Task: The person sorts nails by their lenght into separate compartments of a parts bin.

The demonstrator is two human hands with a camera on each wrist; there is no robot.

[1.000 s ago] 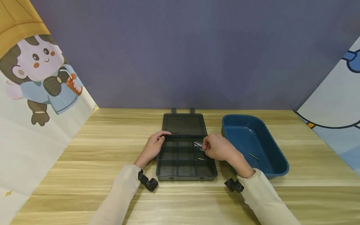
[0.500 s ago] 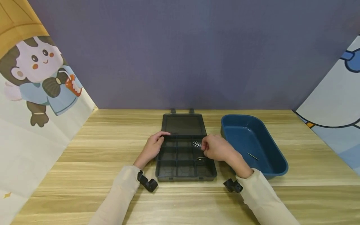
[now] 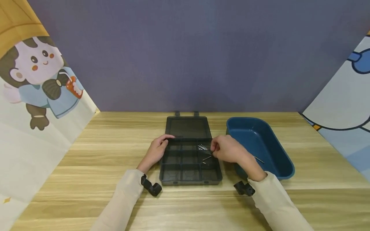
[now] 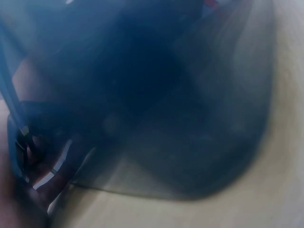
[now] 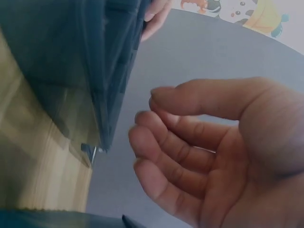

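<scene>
A dark translucent compartment box [image 3: 190, 183] lies on the table, its lid [image 3: 188, 126] folded back. My left hand [image 3: 157, 150] grips the box's rear left corner, with the index finger along the back edge. In the left wrist view the blurred box covers most of the hand. My right hand [image 3: 228, 148] hovers over the box's right edge, fingers loosely curled, thumb near the index fingertip. Nothing shows between them in the right wrist view. Several thin silvery metal pins [image 3: 202, 147] lie in the rear right compartment. Another pin [image 3: 207, 158] and a short one [image 3: 204, 163] lie in front of them.
To the right stands a deep blue plastic bin [image 3: 277, 150] with one thin brassy pin [image 3: 259, 159] in it, partly behind my right forearm. A purple-grey wall [image 3: 185, 64] rises behind the wooden table [image 3: 115, 128].
A pin that was between my right fingertips has dropped into the right middle compartment. My right hand has drawn back slightly to the right. The left hand stays on the box.
</scene>
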